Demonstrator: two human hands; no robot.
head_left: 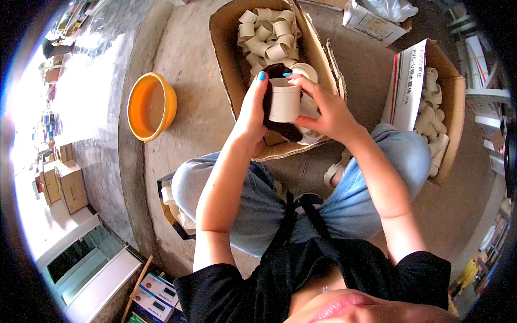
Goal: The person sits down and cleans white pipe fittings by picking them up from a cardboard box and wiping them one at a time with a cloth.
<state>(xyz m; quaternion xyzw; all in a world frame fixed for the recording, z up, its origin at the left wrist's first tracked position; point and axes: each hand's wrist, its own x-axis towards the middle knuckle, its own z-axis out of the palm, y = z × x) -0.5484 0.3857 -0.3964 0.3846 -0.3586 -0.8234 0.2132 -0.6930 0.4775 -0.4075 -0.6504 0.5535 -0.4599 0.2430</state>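
Observation:
A white PVC pipe coupling [284,101] is held up in front of me over an open cardboard box [226,59]. My right hand [331,113] grips it from the right, with thumb and fingers on its wall and top rim. On the other side, my left hand [251,113] is closed around a dark brown cloth [285,131] that lies against the coupling. Several cream pipe fittings [266,35] fill the far part of the box. More white fittings [307,72] sit just behind and beside the coupling, partly hidden by my right hand.
An orange basin [152,106] stands on the floor at the left. At the right is a cardboard box [455,107] of pipe fittings [431,121]. A smaller box [175,215] with white pieces is beside my left knee. Another carton [371,24] with plastic stands farther back.

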